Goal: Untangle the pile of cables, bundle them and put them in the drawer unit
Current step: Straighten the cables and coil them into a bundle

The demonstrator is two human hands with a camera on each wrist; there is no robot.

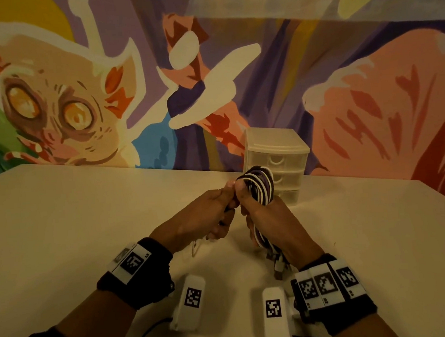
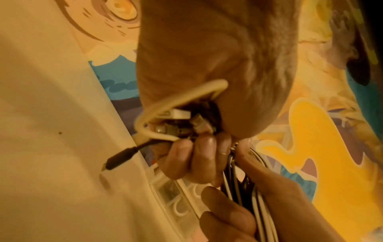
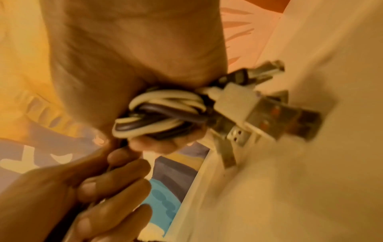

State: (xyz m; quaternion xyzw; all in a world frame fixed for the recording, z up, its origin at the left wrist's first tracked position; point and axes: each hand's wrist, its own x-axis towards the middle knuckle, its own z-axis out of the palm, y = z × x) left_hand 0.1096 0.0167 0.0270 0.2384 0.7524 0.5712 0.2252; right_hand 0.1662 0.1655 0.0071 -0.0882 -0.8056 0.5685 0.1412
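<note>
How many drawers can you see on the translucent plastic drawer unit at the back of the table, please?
3, stacked vertically in the translucent plastic drawer unit: top drawer, middle drawer and bottom drawer. The black-and-white cable bundle hides their left parts; all appear closed.

1. The cable bundle (image 1: 260, 189) is showing white, black and purple strands.
2. The drawer unit (image 1: 276, 157), at one o'clock, is showing translucent white.
3. The wall mural (image 1: 79, 99) is showing purple, orange, yellow and blue.
4. The wrist bands (image 1: 329, 287) are showing black-and-white square markers.
</note>
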